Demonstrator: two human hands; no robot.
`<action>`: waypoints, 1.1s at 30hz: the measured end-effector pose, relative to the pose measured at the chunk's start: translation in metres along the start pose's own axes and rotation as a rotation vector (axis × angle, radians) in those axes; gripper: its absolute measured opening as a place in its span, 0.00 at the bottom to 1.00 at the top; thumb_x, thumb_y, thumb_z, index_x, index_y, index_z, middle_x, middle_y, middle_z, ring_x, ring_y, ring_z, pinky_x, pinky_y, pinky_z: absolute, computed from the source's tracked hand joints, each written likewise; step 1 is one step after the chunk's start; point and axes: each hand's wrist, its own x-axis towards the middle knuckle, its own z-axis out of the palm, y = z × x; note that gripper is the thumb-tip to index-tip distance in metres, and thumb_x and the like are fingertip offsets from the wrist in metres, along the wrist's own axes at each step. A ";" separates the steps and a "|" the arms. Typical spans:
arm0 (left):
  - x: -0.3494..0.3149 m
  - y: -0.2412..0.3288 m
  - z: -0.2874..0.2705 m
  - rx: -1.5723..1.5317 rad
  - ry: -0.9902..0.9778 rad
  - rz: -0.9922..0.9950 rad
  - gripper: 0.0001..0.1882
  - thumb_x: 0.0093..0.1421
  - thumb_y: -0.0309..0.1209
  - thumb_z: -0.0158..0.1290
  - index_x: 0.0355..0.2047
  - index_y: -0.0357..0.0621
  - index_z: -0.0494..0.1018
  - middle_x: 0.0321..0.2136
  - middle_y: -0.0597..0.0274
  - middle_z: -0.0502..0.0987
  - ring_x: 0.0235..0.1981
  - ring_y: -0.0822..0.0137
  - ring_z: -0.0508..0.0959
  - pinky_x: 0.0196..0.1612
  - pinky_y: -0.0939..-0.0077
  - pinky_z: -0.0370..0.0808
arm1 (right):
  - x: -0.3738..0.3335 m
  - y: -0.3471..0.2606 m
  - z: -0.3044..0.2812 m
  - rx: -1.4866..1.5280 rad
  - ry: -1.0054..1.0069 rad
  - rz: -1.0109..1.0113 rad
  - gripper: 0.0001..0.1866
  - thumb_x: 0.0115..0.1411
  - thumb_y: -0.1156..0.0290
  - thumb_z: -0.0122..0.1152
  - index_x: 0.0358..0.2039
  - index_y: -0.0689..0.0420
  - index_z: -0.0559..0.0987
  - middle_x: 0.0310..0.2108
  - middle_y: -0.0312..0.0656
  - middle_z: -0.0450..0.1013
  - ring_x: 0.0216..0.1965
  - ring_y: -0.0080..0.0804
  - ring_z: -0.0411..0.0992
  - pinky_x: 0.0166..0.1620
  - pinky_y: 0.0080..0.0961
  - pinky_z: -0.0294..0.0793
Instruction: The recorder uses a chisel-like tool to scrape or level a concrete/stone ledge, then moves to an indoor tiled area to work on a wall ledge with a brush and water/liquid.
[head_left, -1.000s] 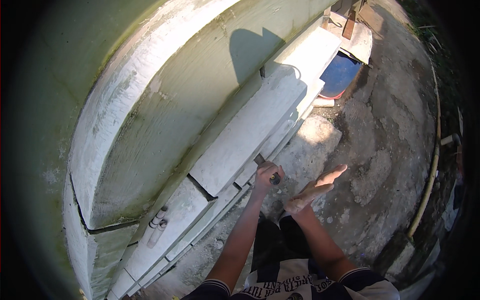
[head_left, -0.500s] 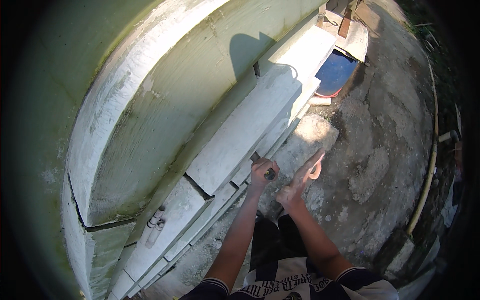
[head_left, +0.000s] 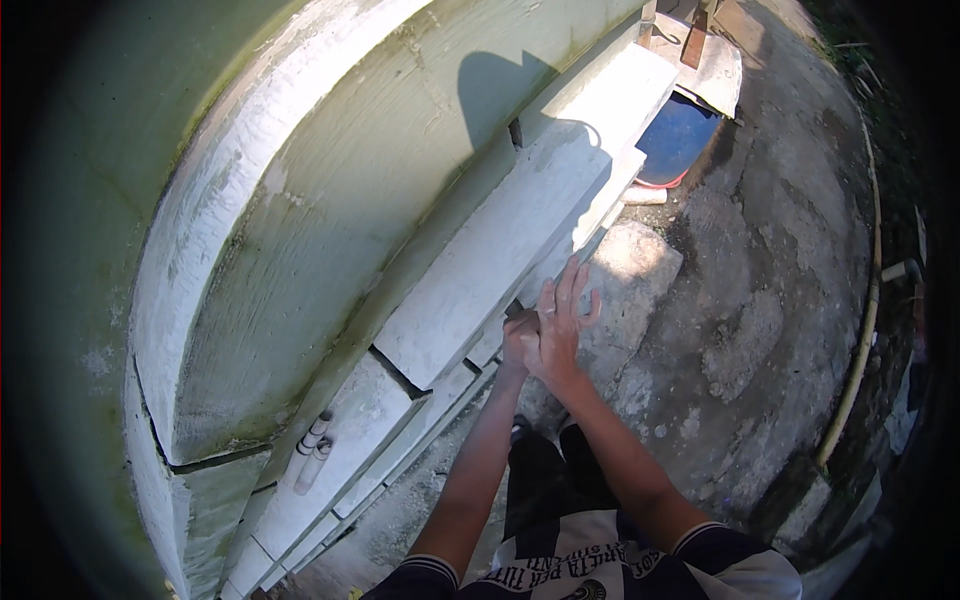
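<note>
My left hand (head_left: pixel 517 342) is closed in a fist around a dark-handled tool, beside the lower edge of a pale concrete moulding (head_left: pixel 490 235). A short dark bit of the tool (head_left: pixel 514 309) shows above the fist, next to a gap between blocks; its kind is hard to make out. My right hand (head_left: pixel 560 320) presses its palm against the thumb side of the left fist, where the handle's butt end is now hidden. Its fingers stretch upward, apart, and hold nothing.
Stepped pale blocks (head_left: pixel 375 405) with dark joints run along my left. Two short tube-shaped pieces (head_left: pixel 313 452) rest on a ledge. Ahead stand a blue container (head_left: pixel 675 140) and a stone slab (head_left: pixel 635 255). A long pole (head_left: pixel 858 385) lies on the rough ground at right.
My right hand has moved left, from apart to against the left fist, covering the tool's butt end. The left hand has stayed nearly in place.
</note>
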 end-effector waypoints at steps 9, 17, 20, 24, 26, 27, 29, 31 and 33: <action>0.006 0.008 -0.002 0.291 -0.081 0.188 0.15 0.48 0.19 0.55 0.11 0.42 0.62 0.10 0.59 0.64 0.11 0.58 0.68 0.17 0.68 0.64 | 0.004 -0.019 -0.040 0.366 0.421 0.027 0.44 0.64 0.36 0.26 0.69 0.47 0.29 0.70 0.59 0.24 0.71 0.57 0.28 0.66 0.56 0.24; 0.006 0.001 0.000 0.297 -0.085 0.243 0.16 0.45 0.17 0.54 0.11 0.42 0.59 0.10 0.59 0.62 0.10 0.59 0.66 0.16 0.68 0.64 | -0.027 -0.003 -0.025 0.364 0.469 -0.156 0.42 0.66 0.39 0.29 0.68 0.45 0.26 0.69 0.58 0.22 0.71 0.55 0.28 0.67 0.51 0.33; 0.003 -0.002 -0.002 0.284 -0.107 0.265 0.16 0.45 0.16 0.54 0.11 0.42 0.59 0.10 0.59 0.62 0.11 0.59 0.66 0.17 0.68 0.64 | -0.045 0.019 -0.007 0.631 0.540 -0.271 0.41 0.66 0.39 0.27 0.68 0.44 0.25 0.69 0.60 0.23 0.71 0.56 0.28 0.67 0.51 0.34; 0.003 -0.006 0.004 0.306 -0.107 0.249 0.15 0.45 0.16 0.54 0.12 0.42 0.60 0.11 0.58 0.63 0.11 0.58 0.67 0.17 0.68 0.64 | -0.073 0.027 0.018 0.990 0.633 -0.433 0.41 0.66 0.38 0.25 0.68 0.41 0.24 0.69 0.61 0.23 0.70 0.57 0.29 0.66 0.51 0.36; 0.005 -0.006 0.009 0.296 -0.109 0.246 0.15 0.46 0.16 0.54 0.13 0.42 0.60 0.11 0.58 0.63 0.11 0.58 0.67 0.17 0.68 0.64 | -0.060 0.022 0.025 1.072 0.662 -0.476 0.40 0.66 0.38 0.25 0.68 0.41 0.24 0.69 0.62 0.23 0.70 0.58 0.29 0.66 0.51 0.37; -0.001 -0.008 -0.003 0.320 -0.099 0.223 0.15 0.46 0.16 0.54 0.13 0.41 0.60 0.11 0.57 0.64 0.11 0.57 0.66 0.17 0.67 0.63 | -0.048 0.010 0.014 0.641 0.561 -0.314 0.41 0.64 0.47 0.34 0.69 0.45 0.30 0.69 0.64 0.30 0.70 0.59 0.32 0.64 0.54 0.40; 0.001 -0.004 0.002 0.302 -0.100 0.214 0.15 0.46 0.16 0.54 0.12 0.41 0.60 0.11 0.57 0.64 0.11 0.57 0.67 0.17 0.67 0.64 | 0.003 0.003 0.004 0.092 0.236 0.010 0.39 0.64 0.47 0.33 0.70 0.45 0.35 0.68 0.68 0.35 0.69 0.63 0.35 0.62 0.62 0.35; 0.003 -0.002 -0.001 0.281 -0.096 0.191 0.15 0.47 0.17 0.54 0.12 0.41 0.59 0.11 0.57 0.64 0.11 0.57 0.67 0.17 0.68 0.64 | 0.002 0.005 0.027 0.098 0.049 0.143 0.38 0.66 0.38 0.23 0.70 0.41 0.35 0.67 0.71 0.33 0.69 0.67 0.34 0.60 0.67 0.28; 0.010 -0.005 -0.006 0.264 -0.080 0.172 0.16 0.47 0.17 0.53 0.11 0.41 0.59 0.12 0.56 0.65 0.11 0.57 0.67 0.17 0.68 0.65 | -0.009 0.012 0.018 0.073 0.173 0.056 0.40 0.64 0.36 0.25 0.70 0.43 0.34 0.67 0.71 0.32 0.69 0.67 0.31 0.61 0.65 0.27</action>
